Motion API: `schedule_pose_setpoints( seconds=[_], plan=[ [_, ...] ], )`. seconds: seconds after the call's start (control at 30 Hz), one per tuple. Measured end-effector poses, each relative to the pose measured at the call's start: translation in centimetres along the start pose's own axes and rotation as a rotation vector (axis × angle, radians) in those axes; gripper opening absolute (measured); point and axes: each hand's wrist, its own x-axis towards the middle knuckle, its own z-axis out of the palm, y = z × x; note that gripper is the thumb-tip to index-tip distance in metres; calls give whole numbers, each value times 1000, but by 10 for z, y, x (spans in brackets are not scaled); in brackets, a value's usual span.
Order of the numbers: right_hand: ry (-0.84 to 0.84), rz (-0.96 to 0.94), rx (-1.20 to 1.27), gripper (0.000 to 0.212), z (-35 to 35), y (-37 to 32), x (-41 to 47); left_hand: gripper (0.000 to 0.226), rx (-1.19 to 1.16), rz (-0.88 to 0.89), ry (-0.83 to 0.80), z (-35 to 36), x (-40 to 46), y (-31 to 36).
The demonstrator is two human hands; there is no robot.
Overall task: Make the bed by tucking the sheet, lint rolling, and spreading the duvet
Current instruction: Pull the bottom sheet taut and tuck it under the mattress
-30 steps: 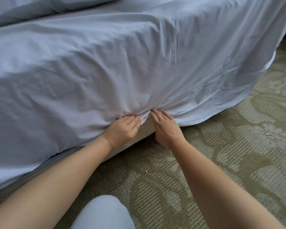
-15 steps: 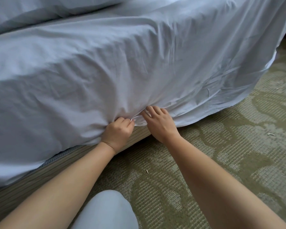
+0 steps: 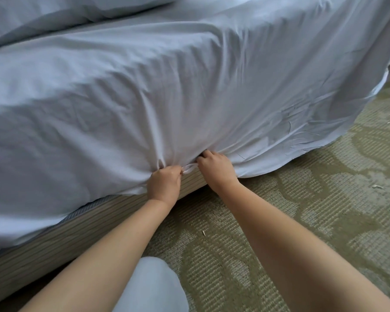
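Fingertips of left hand and right hand buried under sheet; mattress covered.

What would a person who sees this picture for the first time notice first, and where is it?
The eye goes first to the pale sheet, which fills the upper picture and drapes over the side of the bed. Next come the two bare hands at its lower edge, near the middle: the left hand closed on bunched fabric and the right hand beside it, fingers pushed into the sheet. To the right, the sheet's edge hangs loose over the patterned green carpet.
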Motion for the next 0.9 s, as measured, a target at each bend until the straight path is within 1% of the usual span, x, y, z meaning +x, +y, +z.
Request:
schedule_pose_setpoints(
  seconds=[0.07,0.13,0.23,0.33,0.37,0.43,0.53,0.57,0.63,0.73,0.83,0.87,0.9],
  plan=[
    [-3,9,-2,36,1,-1,3,14,-6,-7,1,4,-2,0],
    [-9,-15,-52,37,6,-1,3,12,17,-7,17,10,-8,-1],
    [-26,-41,-119,37,5,-4,3,21,69,33,9,12,-12,-2],
    [-84,-66,-195,25,-2,1,5,23,72,105,17,11,-12,-5],
    [-66,-52,-222,26,-3,3,6,26,91,162,36,11,-14,-6],
    [26,-23,-204,30,-6,1,5,36,164,276,90,8,-21,-9],
    [54,3,-191,37,1,3,6,43,260,316,204,7,-28,-15],
    [71,2,-210,36,2,3,6,42,272,324,242,8,-28,-16],
    [89,-11,-228,33,-3,4,6,37,284,338,267,14,-30,-17],
    [143,-52,-304,24,-2,5,6,40,324,337,196,16,-34,-14],
    [264,-77,-280,12,-1,7,10,47,345,345,130,15,-30,-17],
    [276,-78,-268,13,-3,6,12,46,325,347,96,11,-25,-14],
    [294,-84,-259,16,-3,6,13,40,315,335,64,3,-18,-10]
  ],
)
